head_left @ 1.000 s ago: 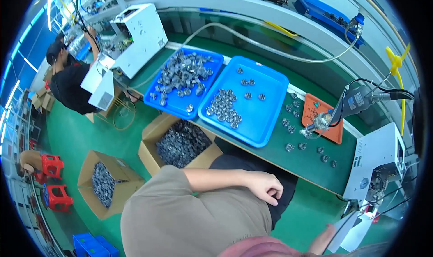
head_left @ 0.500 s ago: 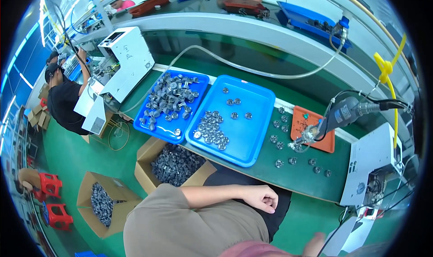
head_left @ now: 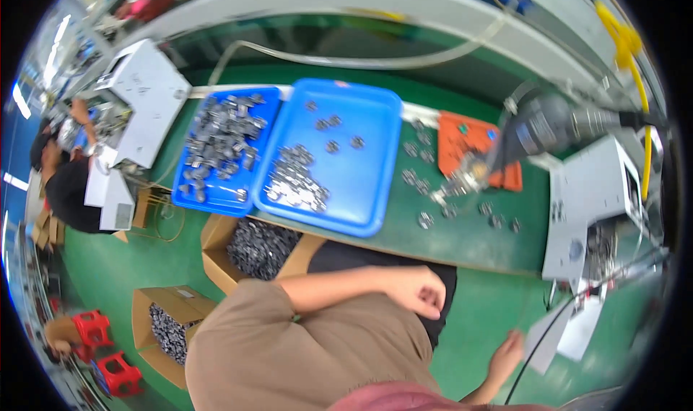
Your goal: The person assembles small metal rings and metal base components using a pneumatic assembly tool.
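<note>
My left hand (head_left: 419, 291) rests over my dark-clad lap with its fingers curled in, and I see nothing in it. Down at the lower right hangs my right hand (head_left: 508, 350), away from the table and near a white panel; motion blur smears its fingers. Beyond my lap is a large blue tray (head_left: 346, 187) with shiny round metal parts (head_left: 296, 184), most of them heaped at its near left. A smaller blue tray (head_left: 229, 206) beside it holds a pile of grey parts with stems (head_left: 224, 133).
On the green table (head_left: 469, 241) several round parts lie around an orange tray (head_left: 511, 173), under a hanging grey tool (head_left: 538, 126). White machines stand at the left (head_left: 151, 104) and right (head_left: 588, 198). Cardboard boxes (head_left: 216, 256) of dark parts sit below. A person (head_left: 72, 198) works at far left.
The whole view has shifted, with the trays and table now further left and higher. My right hand has come further into view at the lower right. My left hand stays on my lap.
</note>
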`<state>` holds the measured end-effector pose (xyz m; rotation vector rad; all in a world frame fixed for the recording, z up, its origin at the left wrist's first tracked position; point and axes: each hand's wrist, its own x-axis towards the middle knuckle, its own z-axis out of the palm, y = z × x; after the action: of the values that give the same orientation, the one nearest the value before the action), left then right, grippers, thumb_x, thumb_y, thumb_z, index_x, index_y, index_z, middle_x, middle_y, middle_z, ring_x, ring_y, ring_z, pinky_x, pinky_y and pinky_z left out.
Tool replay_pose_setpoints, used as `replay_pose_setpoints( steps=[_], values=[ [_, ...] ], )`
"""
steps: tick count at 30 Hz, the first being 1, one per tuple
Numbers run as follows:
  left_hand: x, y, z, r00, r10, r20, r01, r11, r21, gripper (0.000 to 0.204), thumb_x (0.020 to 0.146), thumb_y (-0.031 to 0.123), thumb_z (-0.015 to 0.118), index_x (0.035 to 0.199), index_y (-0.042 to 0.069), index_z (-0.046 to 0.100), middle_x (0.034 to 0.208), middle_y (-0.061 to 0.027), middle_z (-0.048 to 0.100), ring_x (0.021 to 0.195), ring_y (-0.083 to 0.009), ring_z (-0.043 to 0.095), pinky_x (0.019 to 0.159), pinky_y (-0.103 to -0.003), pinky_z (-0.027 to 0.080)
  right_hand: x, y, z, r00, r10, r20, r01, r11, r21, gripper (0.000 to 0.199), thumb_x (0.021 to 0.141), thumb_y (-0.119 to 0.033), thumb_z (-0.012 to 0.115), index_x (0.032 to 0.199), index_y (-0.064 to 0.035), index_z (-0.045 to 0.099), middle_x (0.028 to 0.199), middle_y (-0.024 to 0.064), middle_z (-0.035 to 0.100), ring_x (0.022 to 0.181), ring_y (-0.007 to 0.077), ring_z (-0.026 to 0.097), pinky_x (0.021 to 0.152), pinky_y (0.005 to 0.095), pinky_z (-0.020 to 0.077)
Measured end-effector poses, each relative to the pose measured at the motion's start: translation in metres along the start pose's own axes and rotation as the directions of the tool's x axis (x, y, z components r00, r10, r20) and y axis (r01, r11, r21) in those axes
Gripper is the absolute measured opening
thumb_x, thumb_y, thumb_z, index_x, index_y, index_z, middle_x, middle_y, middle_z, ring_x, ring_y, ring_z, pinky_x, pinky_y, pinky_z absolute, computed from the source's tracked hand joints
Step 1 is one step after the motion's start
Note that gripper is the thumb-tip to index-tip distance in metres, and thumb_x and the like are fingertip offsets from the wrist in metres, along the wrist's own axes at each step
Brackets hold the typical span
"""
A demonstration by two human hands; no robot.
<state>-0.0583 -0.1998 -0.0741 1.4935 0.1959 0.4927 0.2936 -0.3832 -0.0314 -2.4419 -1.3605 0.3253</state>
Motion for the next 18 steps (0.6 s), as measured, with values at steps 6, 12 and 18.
replay_pose_setpoints(
  steps=[6, 12, 18],
  values=[
    [0.017, 0.008, 0.008, 0.996, 0.057, 0.063, -0.062, 0.995, 0.074, 0.024, 0.089, 0.025, 0.079, 0.09, 0.003, 0.071, 0.073, -0.0042, 0.061, 0.061, -0.0126, 0.054, 0.055, -0.031, 0.042, 0.002, 0.021, 0.04, 0.191, -0.489, -0.851, -0.005, 0.867, -0.499, 0.023, 0.102, -0.012, 0.05, 0.11, 0.0033, 0.066, 0.1, 0.0145, 0.068, 0.08, 0.0252, 0.065, 0.064, 0.0354, 0.0516],
    [0.013, 0.006, 0.006, 0.994, 0.061, 0.096, -0.061, 0.998, -0.006, 0.022, 0.09, 0.025, 0.078, 0.093, 0.004, 0.072, 0.08, -0.0028, 0.063, 0.066, -0.0111, 0.058, 0.058, -0.029, 0.045, -0.049, 0.124, 0.177, 0.973, -0.094, 0.212, 0.173, 0.902, -0.396, 0.027, 0.098, -0.022, 0.053, 0.108, -0.002, 0.069, 0.099, 0.0212, 0.071, 0.089, 0.0357, 0.068, 0.077, 0.0442, 0.054],
    [0.025, 0.003, 0.008, 0.987, -0.041, 0.154, 0.054, 0.995, -0.083, 0.021, 0.091, 0.024, 0.076, 0.093, 0.003, 0.071, 0.076, -0.0011, 0.062, 0.064, -0.0089, 0.052, 0.055, -0.027, 0.04, -0.029, -0.087, -0.054, 0.927, 0.065, -0.37, -0.076, 0.997, -0.015, 0.029, 0.107, -0.017, 0.046, 0.118, 0.0021, 0.065, 0.099, 0.0159, 0.072, 0.09, 0.0277, 0.072, 0.078, 0.0399, 0.0554]
  ],
)
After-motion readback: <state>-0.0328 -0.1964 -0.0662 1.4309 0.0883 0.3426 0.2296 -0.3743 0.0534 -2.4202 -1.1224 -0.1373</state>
